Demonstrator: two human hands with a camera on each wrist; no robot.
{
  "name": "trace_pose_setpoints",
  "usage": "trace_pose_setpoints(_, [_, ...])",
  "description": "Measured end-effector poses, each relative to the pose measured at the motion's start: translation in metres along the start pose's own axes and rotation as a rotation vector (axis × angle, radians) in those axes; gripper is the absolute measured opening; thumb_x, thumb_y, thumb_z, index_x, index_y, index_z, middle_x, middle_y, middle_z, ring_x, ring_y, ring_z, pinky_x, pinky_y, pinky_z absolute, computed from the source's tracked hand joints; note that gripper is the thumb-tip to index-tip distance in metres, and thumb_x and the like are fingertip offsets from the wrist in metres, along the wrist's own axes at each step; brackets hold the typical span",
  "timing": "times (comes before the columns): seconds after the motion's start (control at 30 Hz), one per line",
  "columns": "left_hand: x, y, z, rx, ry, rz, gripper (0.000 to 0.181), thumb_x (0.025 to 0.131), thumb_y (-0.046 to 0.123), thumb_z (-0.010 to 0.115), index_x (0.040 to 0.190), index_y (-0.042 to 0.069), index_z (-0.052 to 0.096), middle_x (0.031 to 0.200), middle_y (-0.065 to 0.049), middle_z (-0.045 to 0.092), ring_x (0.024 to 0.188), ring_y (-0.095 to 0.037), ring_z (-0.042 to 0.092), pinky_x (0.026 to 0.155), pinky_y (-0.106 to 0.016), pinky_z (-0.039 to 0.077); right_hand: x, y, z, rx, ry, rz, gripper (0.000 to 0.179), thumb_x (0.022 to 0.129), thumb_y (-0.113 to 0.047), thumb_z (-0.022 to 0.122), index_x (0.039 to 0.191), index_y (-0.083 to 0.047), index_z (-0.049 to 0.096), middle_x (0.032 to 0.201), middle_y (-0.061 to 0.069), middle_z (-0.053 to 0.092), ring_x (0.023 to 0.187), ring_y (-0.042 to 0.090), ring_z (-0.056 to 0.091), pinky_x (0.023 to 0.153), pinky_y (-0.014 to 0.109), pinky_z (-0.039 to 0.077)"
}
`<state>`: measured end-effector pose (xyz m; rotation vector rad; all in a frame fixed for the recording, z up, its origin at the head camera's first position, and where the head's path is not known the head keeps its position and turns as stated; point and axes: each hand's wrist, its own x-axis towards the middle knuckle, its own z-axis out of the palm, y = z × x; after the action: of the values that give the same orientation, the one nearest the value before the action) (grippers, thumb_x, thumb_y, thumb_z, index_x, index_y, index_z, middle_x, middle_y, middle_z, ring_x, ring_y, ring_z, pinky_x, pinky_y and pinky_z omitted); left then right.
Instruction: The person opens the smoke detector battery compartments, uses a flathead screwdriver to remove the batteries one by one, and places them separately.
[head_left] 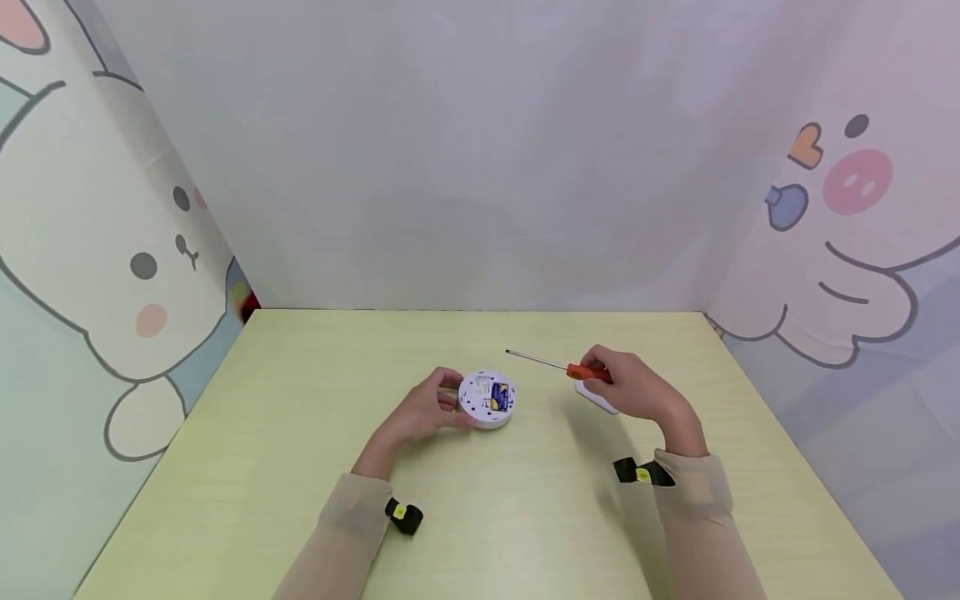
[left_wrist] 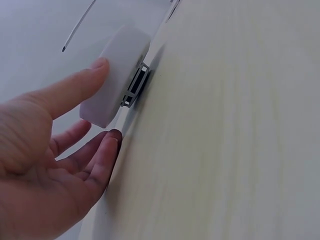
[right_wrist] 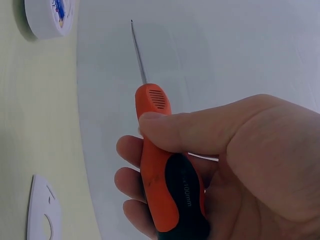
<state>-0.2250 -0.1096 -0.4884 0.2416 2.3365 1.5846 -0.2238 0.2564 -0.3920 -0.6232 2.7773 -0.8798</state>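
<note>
My left hand [head_left: 429,407] holds a round white device [head_left: 487,399] at its left side, thumb and fingers to either side of its rim. A dark blue and yellow label and small holes mark its upward face. In the left wrist view the thumb [left_wrist: 82,85] lies along the white side wall, and a slotted grey part [left_wrist: 135,86] sticks out underneath, close over the table. My right hand [head_left: 630,383] grips a screwdriver [right_wrist: 157,165] by its orange and black handle. The thin metal shaft [right_wrist: 138,52] points left toward the device, its tip apart from it.
A flat white plate [right_wrist: 42,212] with a cutout lies on the table under my right hand, partly hidden in the head view. The pale wooden table [head_left: 300,375] meets a light curtain [head_left: 480,167] at the back. Cartoon-printed sheets [head_left: 97,250] hang at both sides.
</note>
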Motion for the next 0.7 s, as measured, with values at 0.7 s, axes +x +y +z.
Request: trace_pose_setpoints(0.7, [-0.002,0.001,-0.011,0.092,0.080,0.000,0.049,0.086,0.025,0.092,0.127,0.016,0.067,0.125,-0.002,0.069,0.117,-0.023,0.066,0.100,-0.044,0.057,0.000,0.001,-0.001,0.005,-0.014,-0.005,0.015,0.105,-0.011,0.065,0.120,-0.006,0.065,0.109,0.009,0.072,0.090,0.019,0.061,0.081,0.039,0.052])
